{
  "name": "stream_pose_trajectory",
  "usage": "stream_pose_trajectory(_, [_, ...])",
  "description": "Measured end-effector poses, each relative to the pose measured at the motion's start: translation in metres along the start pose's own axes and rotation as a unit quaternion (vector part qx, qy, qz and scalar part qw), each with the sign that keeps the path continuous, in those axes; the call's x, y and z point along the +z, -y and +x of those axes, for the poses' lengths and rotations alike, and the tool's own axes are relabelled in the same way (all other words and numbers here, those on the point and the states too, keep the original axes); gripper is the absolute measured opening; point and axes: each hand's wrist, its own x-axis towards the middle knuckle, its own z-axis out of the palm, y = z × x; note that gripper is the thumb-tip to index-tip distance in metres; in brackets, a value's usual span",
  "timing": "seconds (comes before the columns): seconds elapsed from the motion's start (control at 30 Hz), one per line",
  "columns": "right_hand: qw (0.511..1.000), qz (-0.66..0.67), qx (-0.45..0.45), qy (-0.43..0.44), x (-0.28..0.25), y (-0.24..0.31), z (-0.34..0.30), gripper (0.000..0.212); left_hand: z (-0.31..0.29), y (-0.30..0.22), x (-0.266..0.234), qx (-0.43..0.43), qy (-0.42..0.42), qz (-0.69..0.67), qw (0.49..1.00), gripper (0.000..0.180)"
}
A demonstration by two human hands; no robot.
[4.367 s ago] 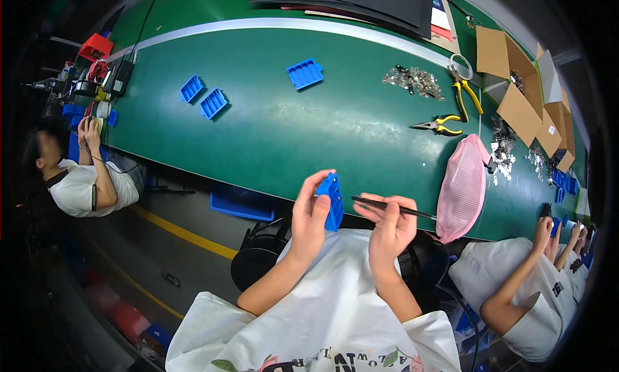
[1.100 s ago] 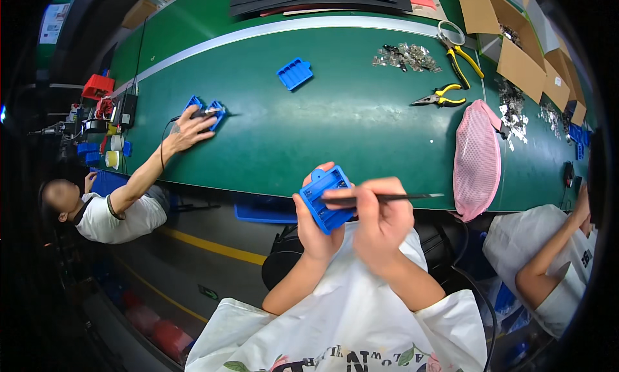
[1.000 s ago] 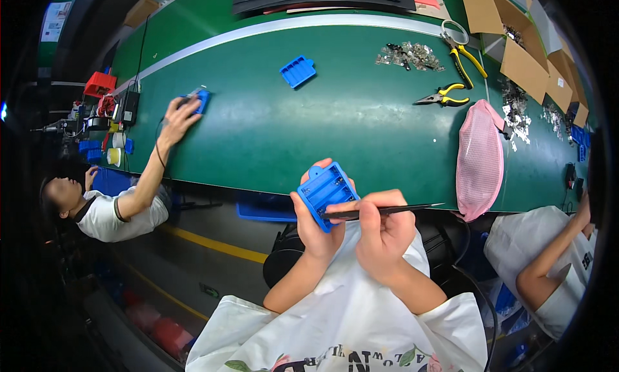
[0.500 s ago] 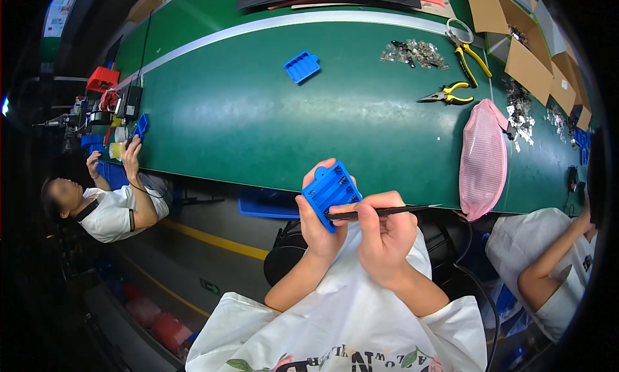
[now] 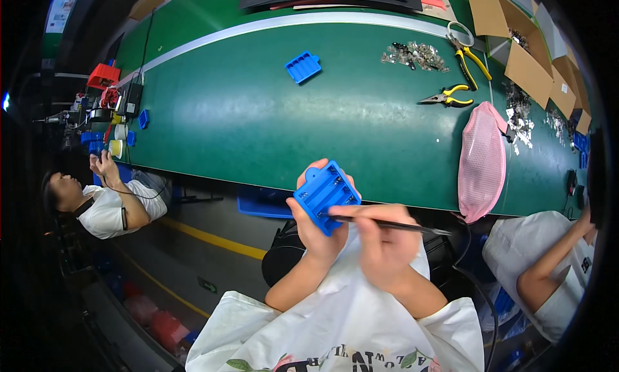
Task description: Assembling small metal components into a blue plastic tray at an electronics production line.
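Nearest, over the lap and just short of the desk's near edge, the left hand is closed around a blue ribbed tray, now tilted up a little higher than a second ago. The right hand, blurred, pinches thin tweezers whose tip has come onto the tray's lower corner, so work on the slots looks under way. Farther on, a pink mesh pouch hangs over the near edge to the right. A second blue tray lies near the far edge. The co-worker's arm has drawn back from the desk's left end.

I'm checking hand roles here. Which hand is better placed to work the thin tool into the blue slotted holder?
Right, probably. The right hand already grips the thin tool, its tip at the blue holder, which the left hand cradles from below.
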Motion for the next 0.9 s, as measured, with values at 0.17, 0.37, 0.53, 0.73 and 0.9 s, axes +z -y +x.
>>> stream_pose_trajectory(0.17, [0.985, 0.139, 0.044, -0.096, -0.01, -0.001, -0.01, 0.009, 0.0, -0.004, 0.004, -0.014, -0.018, -0.022, 1.0, 0.07])
stream_pose_trajectory(0.37, [0.986, 0.153, 0.049, -0.044, 0.002, 0.0, -0.007, 0.008, -0.001, -0.004, 0.007, 0.0, -0.027, 0.018, 0.999, 0.072])
stream_pose_trajectory(0.53, [0.985, 0.155, 0.057, -0.042, 0.002, 0.002, -0.006, 0.007, -0.002, -0.004, 0.007, 0.006, -0.015, 0.042, 0.999, 0.074])
stream_pose_trajectory(0.73, [0.989, 0.133, 0.058, -0.024, 0.001, 0.004, -0.005, 0.009, -0.004, -0.004, 0.006, 0.011, -0.017, 0.049, 0.999, 0.074])
stream_pose_trajectory(0.9, [0.996, 0.065, 0.054, 0.009, 0.001, 0.007, -0.009, 0.011, -0.005, -0.004, 0.005, 0.038, -0.021, 0.08, 0.996, 0.074])
